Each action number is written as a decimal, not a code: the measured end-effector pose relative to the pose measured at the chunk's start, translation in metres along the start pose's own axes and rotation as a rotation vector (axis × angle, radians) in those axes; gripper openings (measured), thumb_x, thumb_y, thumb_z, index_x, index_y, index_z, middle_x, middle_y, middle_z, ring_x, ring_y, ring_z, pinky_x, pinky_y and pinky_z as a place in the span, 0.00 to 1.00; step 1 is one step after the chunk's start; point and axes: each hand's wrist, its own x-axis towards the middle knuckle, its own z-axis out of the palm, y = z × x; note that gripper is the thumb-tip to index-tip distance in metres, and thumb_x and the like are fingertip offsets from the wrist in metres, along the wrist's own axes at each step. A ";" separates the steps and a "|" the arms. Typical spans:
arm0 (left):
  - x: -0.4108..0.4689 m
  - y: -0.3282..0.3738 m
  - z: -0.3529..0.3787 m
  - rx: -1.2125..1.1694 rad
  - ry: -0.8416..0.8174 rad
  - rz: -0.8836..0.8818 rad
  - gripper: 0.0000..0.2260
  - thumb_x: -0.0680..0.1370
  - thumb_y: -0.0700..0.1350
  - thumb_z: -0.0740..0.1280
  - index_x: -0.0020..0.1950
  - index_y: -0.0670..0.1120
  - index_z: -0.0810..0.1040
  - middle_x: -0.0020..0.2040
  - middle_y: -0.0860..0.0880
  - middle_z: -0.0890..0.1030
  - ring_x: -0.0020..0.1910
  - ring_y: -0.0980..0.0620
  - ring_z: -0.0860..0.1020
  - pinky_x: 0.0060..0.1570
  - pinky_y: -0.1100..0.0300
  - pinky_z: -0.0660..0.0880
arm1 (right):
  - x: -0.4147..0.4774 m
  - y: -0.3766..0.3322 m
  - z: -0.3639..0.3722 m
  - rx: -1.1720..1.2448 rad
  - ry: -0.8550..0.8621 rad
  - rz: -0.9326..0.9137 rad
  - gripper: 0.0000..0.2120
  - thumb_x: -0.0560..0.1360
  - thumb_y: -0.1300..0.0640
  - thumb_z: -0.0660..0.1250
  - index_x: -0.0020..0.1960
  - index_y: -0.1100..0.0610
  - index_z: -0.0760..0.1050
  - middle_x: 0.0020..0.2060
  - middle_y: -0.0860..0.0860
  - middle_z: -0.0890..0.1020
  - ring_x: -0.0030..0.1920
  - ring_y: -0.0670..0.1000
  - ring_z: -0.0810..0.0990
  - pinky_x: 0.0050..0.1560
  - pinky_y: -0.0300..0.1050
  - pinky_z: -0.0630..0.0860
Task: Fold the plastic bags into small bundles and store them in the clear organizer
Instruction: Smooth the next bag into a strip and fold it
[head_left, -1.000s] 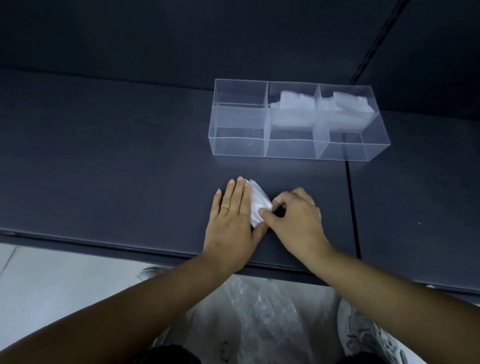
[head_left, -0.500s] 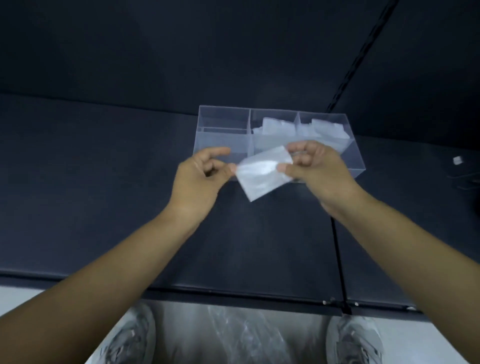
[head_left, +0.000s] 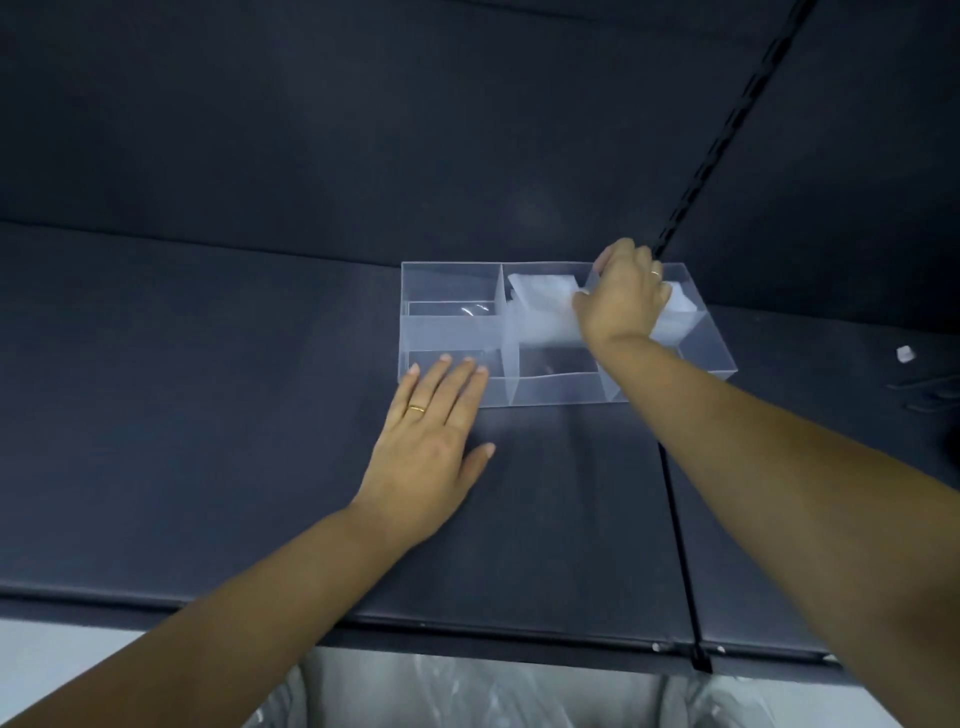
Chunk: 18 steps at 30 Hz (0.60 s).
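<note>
The clear organizer (head_left: 550, 391) with three compartments stands on the dark table. My right hand (head_left: 623, 296) reaches down into it over the divider between the middle and right compartments, thumb and curled fingers on a folded white plastic bag (head_left: 545, 317); the fingertips are hidden. Another white bundle (head_left: 681, 307) lies in the right compartment. The left compartment holds nothing that I can see. My left hand (head_left: 431, 441) lies flat on the table, its straight fingertips touching the organizer's front left corner.
Loose clear plastic bags (head_left: 467, 691) lie below the table's front edge. A seam (head_left: 675, 519) splits the table top right of the middle. A small white object (head_left: 905, 354) and a dark cable (head_left: 924, 389) sit at the far right.
The folded bag was lifted off the table between both hands. My right hand has carried it into the organizer, and my left hand let go and dropped flat against the organizer's front.
</note>
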 end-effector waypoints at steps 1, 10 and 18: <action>-0.003 0.001 0.000 0.012 0.006 0.003 0.28 0.79 0.51 0.63 0.76 0.41 0.61 0.75 0.44 0.62 0.76 0.44 0.56 0.75 0.47 0.49 | 0.002 0.002 -0.001 -0.012 -0.028 0.014 0.11 0.70 0.66 0.67 0.49 0.55 0.74 0.54 0.54 0.74 0.58 0.56 0.71 0.56 0.48 0.63; -0.084 0.007 0.016 0.013 -0.120 -0.077 0.31 0.78 0.60 0.50 0.74 0.42 0.65 0.75 0.44 0.63 0.75 0.44 0.60 0.73 0.45 0.56 | -0.113 0.003 -0.073 0.438 -0.122 -0.423 0.03 0.74 0.56 0.68 0.45 0.53 0.74 0.47 0.46 0.70 0.49 0.42 0.72 0.53 0.37 0.69; -0.106 -0.002 0.022 0.086 -0.199 -0.014 0.32 0.79 0.63 0.46 0.76 0.44 0.60 0.76 0.44 0.61 0.76 0.44 0.57 0.74 0.43 0.53 | -0.315 0.090 -0.090 0.023 -1.135 -0.421 0.14 0.76 0.38 0.61 0.46 0.49 0.73 0.42 0.44 0.79 0.44 0.46 0.78 0.42 0.41 0.68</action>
